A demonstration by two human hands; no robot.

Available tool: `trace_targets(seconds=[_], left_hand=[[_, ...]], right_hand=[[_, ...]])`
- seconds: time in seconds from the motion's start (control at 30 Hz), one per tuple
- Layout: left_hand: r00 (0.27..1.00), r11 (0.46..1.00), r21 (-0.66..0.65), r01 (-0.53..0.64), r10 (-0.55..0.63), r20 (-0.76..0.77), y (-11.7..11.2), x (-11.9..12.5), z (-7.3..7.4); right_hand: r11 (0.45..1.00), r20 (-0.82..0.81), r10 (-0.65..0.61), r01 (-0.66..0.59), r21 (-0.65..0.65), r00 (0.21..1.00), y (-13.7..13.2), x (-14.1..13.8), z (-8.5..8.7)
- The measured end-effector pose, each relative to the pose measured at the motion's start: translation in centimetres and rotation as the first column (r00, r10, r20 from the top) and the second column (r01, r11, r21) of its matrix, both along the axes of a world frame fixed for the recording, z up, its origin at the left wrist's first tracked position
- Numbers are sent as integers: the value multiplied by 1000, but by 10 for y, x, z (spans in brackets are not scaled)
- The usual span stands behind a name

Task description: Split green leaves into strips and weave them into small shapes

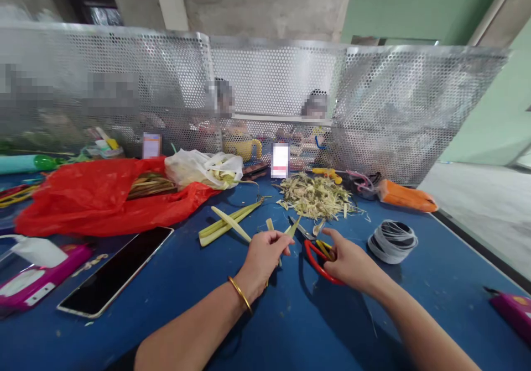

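My left hand [267,255], with a gold bangle at the wrist, pinches a pale green leaf strip [293,228] whose tip points up and to the right. My right hand [346,256] holds red-handled scissors [316,255]; their blades lie just right of the strip and look slightly parted. The index finger of that hand stretches forward off the handle. Left of my left hand, several longer pale green strips [230,223] lie crossed on the blue table [265,327]. A heap of cut leaf bits [317,196] rests beyond the scissors.
A red plastic bag [91,194] and a white bag [203,166] lie at the left. Nearer are a dark phone [118,271] and a magenta power strip [45,277]. At right sit a grey cord roll [392,242] and an orange packet [407,195]. A perforated metal screen [274,78] stands behind.
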State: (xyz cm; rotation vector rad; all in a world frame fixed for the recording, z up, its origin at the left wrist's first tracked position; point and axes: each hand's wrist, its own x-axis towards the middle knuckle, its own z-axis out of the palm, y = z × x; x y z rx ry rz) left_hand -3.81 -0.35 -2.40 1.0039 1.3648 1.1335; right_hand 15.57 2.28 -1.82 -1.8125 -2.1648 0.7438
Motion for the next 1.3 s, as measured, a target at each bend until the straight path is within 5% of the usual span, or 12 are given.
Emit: trace_targets(seconds=[0.13,0.23,0.33,0.47,0.7,1.3], left_hand=[[996,1000,0,-22,21,83,4,-2,0],[992,999,0,-46,45,120,6,-4,0],[986,998,-12,-57,58,158,7,-6,1],[976,997,5,-76,73,207,10,-9,0],[969,988,40,-149,138,207,14,-11,1],[997,998,48,-34,31,75,16,-15,-4]], right_hand=[[978,-361,-179,126,-164,915,0,0,9],[956,-625,-210,23,-292,752,-8,-4,21],[958,-755,-168,-77,-278,633,-14,-5,28],[977,-704,-112,-51,-206,701,-13,-3,29],[964,-554,105,-222,-149,826,-13,3,23],[952,-481,142,-253,-172,865,-14,0,28]])
